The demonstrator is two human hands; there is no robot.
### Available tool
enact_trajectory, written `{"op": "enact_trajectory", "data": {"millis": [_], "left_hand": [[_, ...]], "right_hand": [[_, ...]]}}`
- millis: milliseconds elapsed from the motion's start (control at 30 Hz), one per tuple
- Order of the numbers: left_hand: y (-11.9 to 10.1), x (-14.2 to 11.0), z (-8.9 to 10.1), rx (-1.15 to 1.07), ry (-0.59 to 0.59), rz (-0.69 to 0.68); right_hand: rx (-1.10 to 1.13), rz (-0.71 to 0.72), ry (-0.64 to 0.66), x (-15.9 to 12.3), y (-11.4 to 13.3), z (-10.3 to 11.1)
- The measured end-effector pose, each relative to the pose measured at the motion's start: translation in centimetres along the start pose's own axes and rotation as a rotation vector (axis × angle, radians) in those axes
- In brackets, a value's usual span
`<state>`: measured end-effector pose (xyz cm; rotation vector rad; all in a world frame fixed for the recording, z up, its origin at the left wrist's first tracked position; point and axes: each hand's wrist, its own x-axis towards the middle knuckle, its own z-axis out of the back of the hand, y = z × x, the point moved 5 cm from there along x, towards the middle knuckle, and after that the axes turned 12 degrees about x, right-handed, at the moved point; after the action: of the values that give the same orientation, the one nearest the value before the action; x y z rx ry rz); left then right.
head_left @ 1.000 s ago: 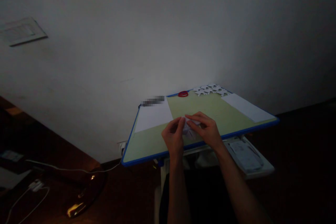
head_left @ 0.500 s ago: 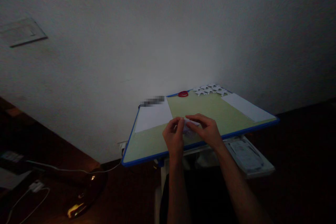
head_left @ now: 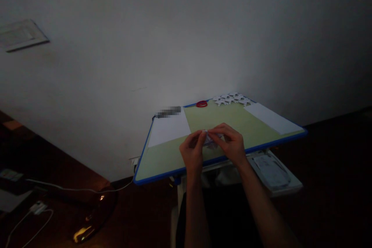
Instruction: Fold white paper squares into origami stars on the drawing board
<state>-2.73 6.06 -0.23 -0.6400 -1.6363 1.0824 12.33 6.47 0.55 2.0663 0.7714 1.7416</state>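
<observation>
Your left hand [head_left: 192, 153] and right hand [head_left: 233, 146] pinch the folded paper [head_left: 211, 143] with fingertips nearly closed, over the table [head_left: 162, 162], seemingly so each steadies it against the other's pull.

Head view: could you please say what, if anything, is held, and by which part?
The left hand and right hand pinch folded paper near its top.
</observation>
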Motion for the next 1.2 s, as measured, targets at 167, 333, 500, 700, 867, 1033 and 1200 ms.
{"op": "enact_trajectory", "data": {"millis": [167, 333, 500, 700, 867, 1033, 1200], "left_hand": [[-0.1, 0.0, -0.1, 0.014, 0.015, -0.022], [-0.2, -0.1, -0.2, 0.014, 0.059, -0.059], [-0.8, -0.2, -0.5, 0.047, 0.175, -0.127], [-0.9, -0.1, -0.4, 0.077, 0.223, -0.191], [-0.4, -0.2, -0.3, 0.094, 0.191, -0.148], [-0.3, 0.0, -0.1, 0.096, 0.107, -0.144], [0.0, 0.1, 0.0, 0.081, 0.071, -0.130]], "right_hand": [[-0.017, -0.027, 0.004, 0.0, 0.1, 0.0], [-0.021, -0.089, 0.014, -0.1, -0.4, -0.1], [-0.011, -0.098, 0.031, -0.1, -0.5, -0.1], [-0.019, -0.084, 0.045, 0.0, -0.3, 0.1], [-0.004, -0.079, 0.065, 0.1, -0.1, -0.2], [0.014, -0.091, 0.078, 0.2, -0.1, -0.3], [-0.021, -0.100, 0.100, 0.2, 0.2, -0.4]]}}
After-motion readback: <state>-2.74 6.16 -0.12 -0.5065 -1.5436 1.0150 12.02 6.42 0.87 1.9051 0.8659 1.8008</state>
